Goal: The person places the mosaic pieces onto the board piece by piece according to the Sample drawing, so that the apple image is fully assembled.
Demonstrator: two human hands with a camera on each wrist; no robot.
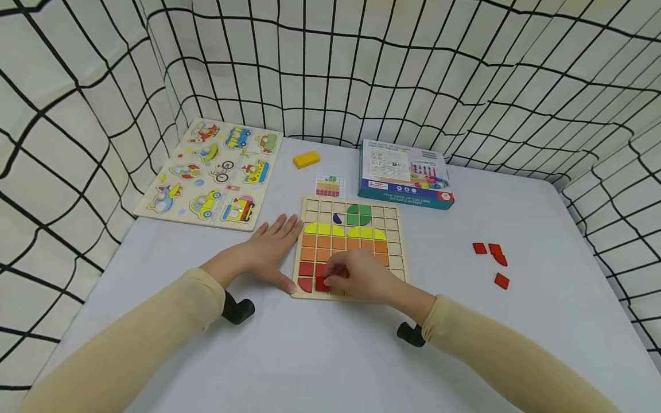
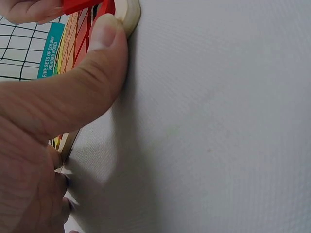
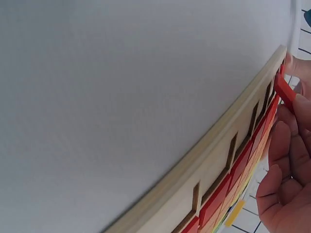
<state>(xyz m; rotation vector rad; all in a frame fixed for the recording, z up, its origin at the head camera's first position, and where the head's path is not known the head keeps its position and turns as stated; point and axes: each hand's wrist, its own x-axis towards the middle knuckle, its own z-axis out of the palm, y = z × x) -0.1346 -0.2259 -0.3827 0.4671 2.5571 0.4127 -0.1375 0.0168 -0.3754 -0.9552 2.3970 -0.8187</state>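
Observation:
A wooden grid board [image 1: 395, 236] lies on the white table, with rows of red, orange and yellow tiles and green pieces near its top. My right hand [image 1: 364, 276] pinches a red square tile [image 3: 285, 92] between thumb and fingers. The tile is tilted over the bottom row, just right of a rounded red tile [image 1: 305, 284] in the corner cell. Along the board's left edge, my left hand [image 1: 268, 252] rests with its fingers spread. Its thumb [image 2: 104, 43] touches the board's lower left corner. My right hand hides part of the lower rows.
Several loose red tiles [image 1: 501, 280] lie to the right. Behind the board are a small pattern card [image 1: 329, 186], a yellow block [image 1: 307, 159] and a teal-edged box [image 1: 405, 198]. A vehicle puzzle board [image 1: 212, 172] lies at the back left. Black netting [image 1: 330, 74] surrounds the table.

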